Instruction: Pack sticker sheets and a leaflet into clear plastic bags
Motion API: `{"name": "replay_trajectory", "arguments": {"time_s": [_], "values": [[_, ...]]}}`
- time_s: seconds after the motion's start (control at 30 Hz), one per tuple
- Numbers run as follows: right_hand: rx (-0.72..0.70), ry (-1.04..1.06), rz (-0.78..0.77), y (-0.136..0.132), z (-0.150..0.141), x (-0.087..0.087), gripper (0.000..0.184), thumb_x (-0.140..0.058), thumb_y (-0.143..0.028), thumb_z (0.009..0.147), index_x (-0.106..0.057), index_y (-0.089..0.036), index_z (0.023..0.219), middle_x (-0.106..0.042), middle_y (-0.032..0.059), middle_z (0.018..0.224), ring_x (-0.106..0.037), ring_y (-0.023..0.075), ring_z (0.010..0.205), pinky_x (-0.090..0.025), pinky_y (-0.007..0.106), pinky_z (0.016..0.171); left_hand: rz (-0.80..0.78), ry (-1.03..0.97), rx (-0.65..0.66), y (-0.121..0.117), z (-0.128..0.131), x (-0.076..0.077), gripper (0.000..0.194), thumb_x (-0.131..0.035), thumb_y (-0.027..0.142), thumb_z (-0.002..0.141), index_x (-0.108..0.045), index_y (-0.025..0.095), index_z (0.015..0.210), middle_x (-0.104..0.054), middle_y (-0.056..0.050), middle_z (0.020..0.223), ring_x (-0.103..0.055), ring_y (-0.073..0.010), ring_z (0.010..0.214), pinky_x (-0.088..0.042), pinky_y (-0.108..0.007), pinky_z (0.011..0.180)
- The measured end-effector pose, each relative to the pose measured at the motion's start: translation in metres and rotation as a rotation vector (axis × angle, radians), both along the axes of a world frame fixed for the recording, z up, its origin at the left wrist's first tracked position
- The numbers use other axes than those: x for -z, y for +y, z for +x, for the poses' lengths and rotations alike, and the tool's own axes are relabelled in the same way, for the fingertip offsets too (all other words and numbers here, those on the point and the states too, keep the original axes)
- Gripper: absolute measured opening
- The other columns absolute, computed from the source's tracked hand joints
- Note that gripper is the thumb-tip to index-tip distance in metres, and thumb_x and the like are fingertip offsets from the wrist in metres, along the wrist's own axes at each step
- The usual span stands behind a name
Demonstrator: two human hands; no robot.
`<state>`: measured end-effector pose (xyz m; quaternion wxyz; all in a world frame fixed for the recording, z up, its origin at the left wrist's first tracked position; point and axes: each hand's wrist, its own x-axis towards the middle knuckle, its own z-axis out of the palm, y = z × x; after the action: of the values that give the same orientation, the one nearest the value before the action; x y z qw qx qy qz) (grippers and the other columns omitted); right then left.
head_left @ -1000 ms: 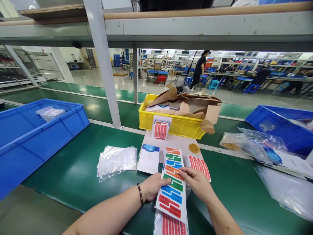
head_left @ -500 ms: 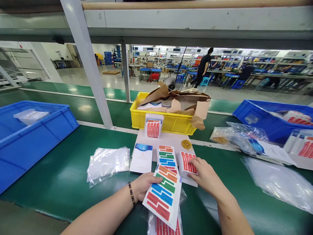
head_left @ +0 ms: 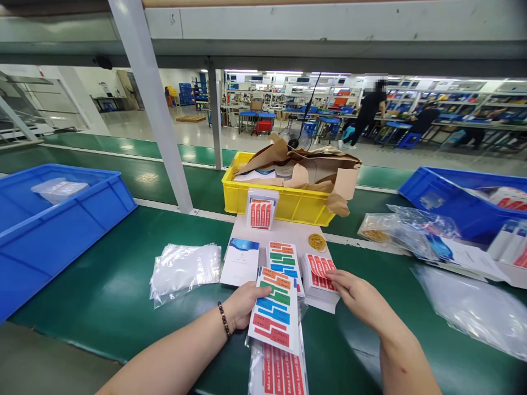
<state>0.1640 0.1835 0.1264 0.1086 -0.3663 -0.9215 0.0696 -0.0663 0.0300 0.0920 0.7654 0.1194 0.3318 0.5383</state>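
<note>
My left hand (head_left: 246,303) grips a white sticker sheet (head_left: 275,315) with orange, green, blue and red shapes, thumb on top. At the stack of red-and-white label sheets (head_left: 315,282), my right hand (head_left: 353,293) pinches the lifted edge of the top red label sheet (head_left: 321,266). Between the hands, a pile of multicoloured sticker sheets (head_left: 284,258) lies on a pale board. Left of it sits a stack of white booklets (head_left: 242,258) with a blue top. Closer to me, plastic-bagged red label sheets (head_left: 282,373) lie partly under the held sheet.
A yellow bin (head_left: 272,200) with brown paper stands behind, a bagged label pack (head_left: 261,211) leaning on it. Rubber bands (head_left: 317,242) lie on the board. Clear bags (head_left: 187,271) are at left. Blue bins (head_left: 82,211) flank both sides. A person (head_left: 368,112) walks beyond.
My right fingers have raised the edge of the top red label sheet. The held sticker sheet has turned more upright and moved slightly up. The person in the background has moved right.
</note>
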Motion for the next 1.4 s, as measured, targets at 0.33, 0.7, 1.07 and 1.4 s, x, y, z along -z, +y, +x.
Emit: {"name": "replay_trajectory", "arguments": {"time_s": [0.33, 0.7, 1.07, 1.4], "values": [[-0.538, 0.337, 0.393, -0.092, -0.063, -0.01, 0.038, -0.048, -0.008, 0.075, -0.052, -0.02, 0.111, -0.063, 0.0083, 0.101, -0.054, 0.0231, 0.093, -0.044, 0.04, 0.077, 0.132, -0.238, -0.062, 0.004, 0.003, -0.012, 0.062, -0.04, 0.056, 0.076, -0.05, 0.005, 0.111, -0.059, -0.016, 0.105, -0.054, -0.0235, 0.1, -0.032, -0.038, 0.094], [-0.435, 0.427, -0.06, -0.096, -0.07, -0.008, 0.024, -0.05, -0.023, 0.078, -0.055, -0.019, 0.101, -0.058, 0.0093, 0.088, -0.053, 0.0206, 0.078, -0.044, 0.037, 0.068, 0.203, 0.071, -0.173, -0.003, 0.007, -0.01, 0.033, -0.065, 0.023, 0.066, -0.059, 0.007, 0.094, -0.064, -0.015, 0.091, -0.061, -0.023, 0.082, -0.04, -0.039, 0.084], [0.203, 1.017, -1.258, -0.053, -0.061, -0.004, 0.03, -0.069, -0.029, 0.063, -0.06, -0.016, 0.088, -0.068, 0.0063, 0.078, -0.064, 0.0216, 0.07, -0.052, 0.034, 0.062, 0.373, 0.692, 0.076, -0.012, 0.002, -0.02, 0.046, -0.064, 0.041, 0.063, -0.058, 0.015, 0.1, -0.062, -0.007, 0.094, -0.057, -0.0184, 0.082, -0.042, -0.031, 0.075], [0.448, 1.498, -1.102, -0.017, -0.045, 0.003, 0.032, -0.072, -0.023, 0.059, -0.062, -0.017, 0.089, -0.069, 0.0027, 0.077, -0.063, 0.0163, 0.056, -0.054, 0.027, 0.05, 0.369, 0.015, 0.488, -0.028, -0.005, -0.026, 0.036, -0.074, 0.038, 0.048, -0.056, 0.01, 0.062, -0.052, 0.0, 0.051, -0.05, -0.0111, 0.044, -0.038, -0.024, 0.044]]}}
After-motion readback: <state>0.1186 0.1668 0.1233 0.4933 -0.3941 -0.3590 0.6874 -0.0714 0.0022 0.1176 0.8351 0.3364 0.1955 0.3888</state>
